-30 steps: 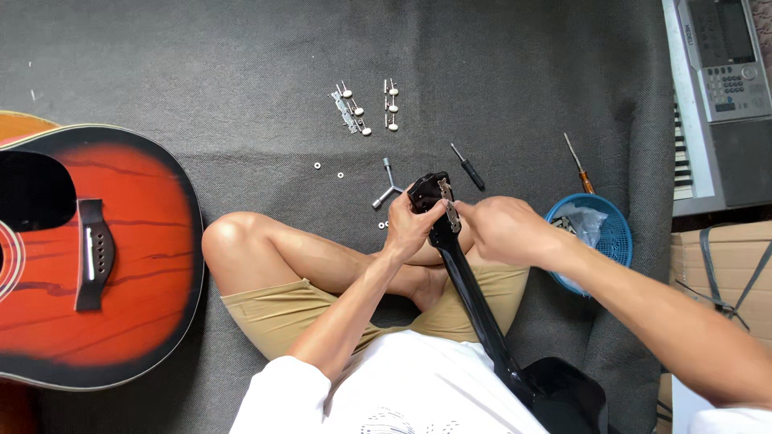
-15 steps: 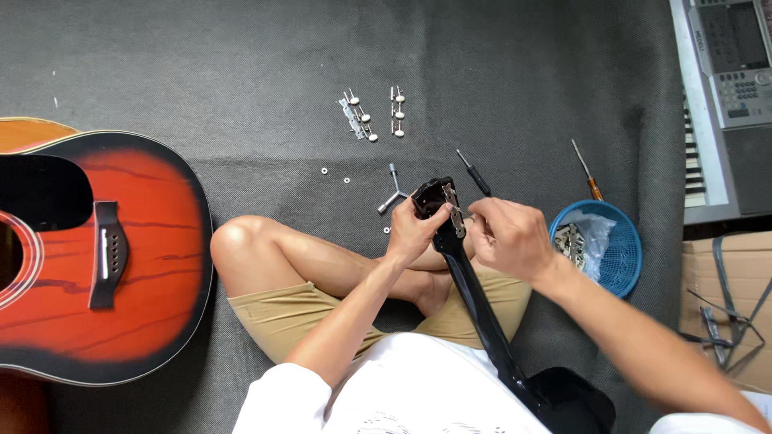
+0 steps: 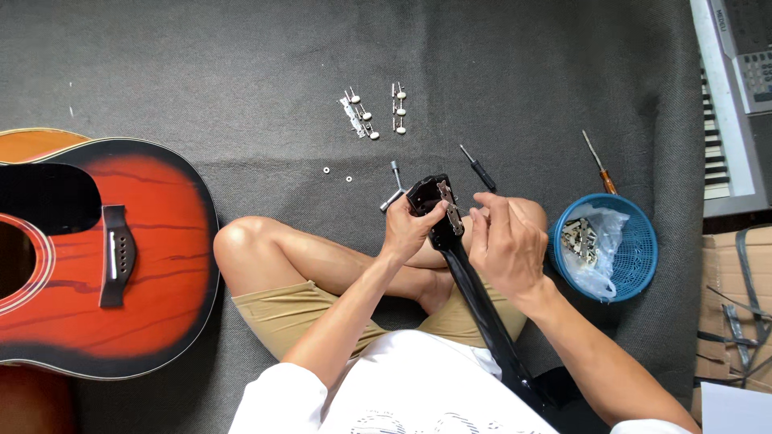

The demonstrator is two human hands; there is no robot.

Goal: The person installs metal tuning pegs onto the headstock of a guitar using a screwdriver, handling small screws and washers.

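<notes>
Currently left hand (image 3: 408,229) clamps the headstock (image 3: 433,205) to steady it; right hand (image 3: 503,241) pinches, probably, a small fitting beside the tuner plate (image 3: 450,210).

Much of our view runs off the frame or sits under our hands.

Our left hand (image 3: 410,229) covers one side of the black guitar headstock (image 3: 430,197); its body is cut off below. The red acoustic guitar (image 3: 96,257) leaves our frame at left, the keyboard (image 3: 728,104) at right. The basket's (image 3: 639,249) bagged parts are too small for us to identify.
</notes>
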